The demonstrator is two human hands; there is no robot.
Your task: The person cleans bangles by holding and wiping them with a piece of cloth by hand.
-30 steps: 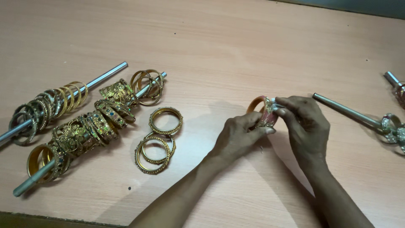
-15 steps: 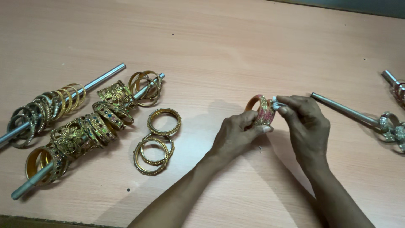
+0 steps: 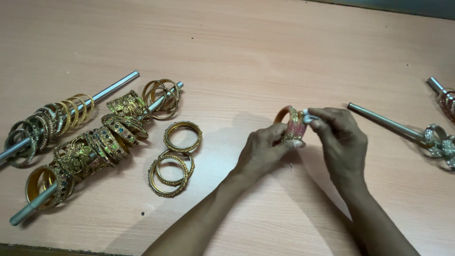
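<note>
Held bangles [image 3: 293, 124]: pink and gold, studded. Loose bangles [image 3: 174, 157]: gold. Rods [image 3: 386, 121]: plain silver metal. Far-right-edge bangles [image 3: 438, 142]: silver, stone-set. Table [image 3: 246, 52]: pale pinkish wood grain.

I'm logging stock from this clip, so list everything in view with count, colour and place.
held bangles: small stack, pink and gold, between both hands
loose bangles: about four, gold, lying left of centre
front rod: one, silver, far left, loaded with gold bangles
back rod: one, silver, far left, with gold and darker bangles
right rod: one, silver, right, silvery bangles at its end
edge rod: one, silver, right edge, partly cut off
table: one, light wood
left hand: grips the stack
right hand: pinches the stack
</note>
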